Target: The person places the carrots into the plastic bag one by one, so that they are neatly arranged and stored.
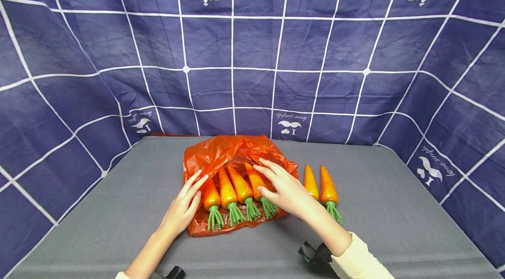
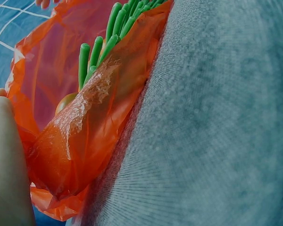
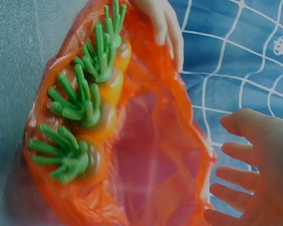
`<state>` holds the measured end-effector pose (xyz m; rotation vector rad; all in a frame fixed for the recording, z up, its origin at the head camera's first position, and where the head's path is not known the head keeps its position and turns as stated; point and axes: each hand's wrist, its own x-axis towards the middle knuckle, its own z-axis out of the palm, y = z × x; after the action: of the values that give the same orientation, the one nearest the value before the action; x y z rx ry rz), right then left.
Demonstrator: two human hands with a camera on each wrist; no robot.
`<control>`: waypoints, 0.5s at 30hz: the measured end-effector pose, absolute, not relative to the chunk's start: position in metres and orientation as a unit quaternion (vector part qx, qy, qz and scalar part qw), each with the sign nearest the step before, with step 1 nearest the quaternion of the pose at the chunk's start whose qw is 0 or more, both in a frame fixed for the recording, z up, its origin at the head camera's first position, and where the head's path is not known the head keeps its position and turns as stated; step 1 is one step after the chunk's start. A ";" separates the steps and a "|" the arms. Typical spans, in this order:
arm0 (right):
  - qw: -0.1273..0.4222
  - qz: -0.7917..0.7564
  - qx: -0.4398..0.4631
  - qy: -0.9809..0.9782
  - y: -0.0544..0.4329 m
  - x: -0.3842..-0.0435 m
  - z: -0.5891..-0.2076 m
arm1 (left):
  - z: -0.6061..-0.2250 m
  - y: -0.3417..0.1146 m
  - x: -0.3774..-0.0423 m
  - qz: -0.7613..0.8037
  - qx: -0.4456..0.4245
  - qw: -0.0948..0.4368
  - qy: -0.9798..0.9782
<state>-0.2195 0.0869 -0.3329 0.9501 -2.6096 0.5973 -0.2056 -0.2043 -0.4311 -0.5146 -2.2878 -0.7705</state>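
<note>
Has left hand (image 1: 183,205) and right hand (image 1: 287,187) at opposite sides of crinkled orange-red plastic bag (image 1: 229,149), with fingers loosely straight, gripping nothing; shows four orange green-topped carrots (image 1: 227,194) inside

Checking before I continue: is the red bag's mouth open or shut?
Open: in the right wrist view, the red bag gapes, its inside visible beside four carrots.

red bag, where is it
In the head view, the red bag lies at lower centre, left of two loose carrots, with the left hand at its left edge and right hand over its right side.
</note>
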 end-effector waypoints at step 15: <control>0.192 0.242 0.259 -0.915 0.158 -0.212 -0.336 | -0.430 -0.205 -0.207 -0.297 -0.206 0.326 -0.874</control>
<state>-0.2125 0.1583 -0.3363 0.7284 -2.5689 0.6794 -0.2065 -0.2054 -0.4303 -0.5398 -2.2895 -0.7781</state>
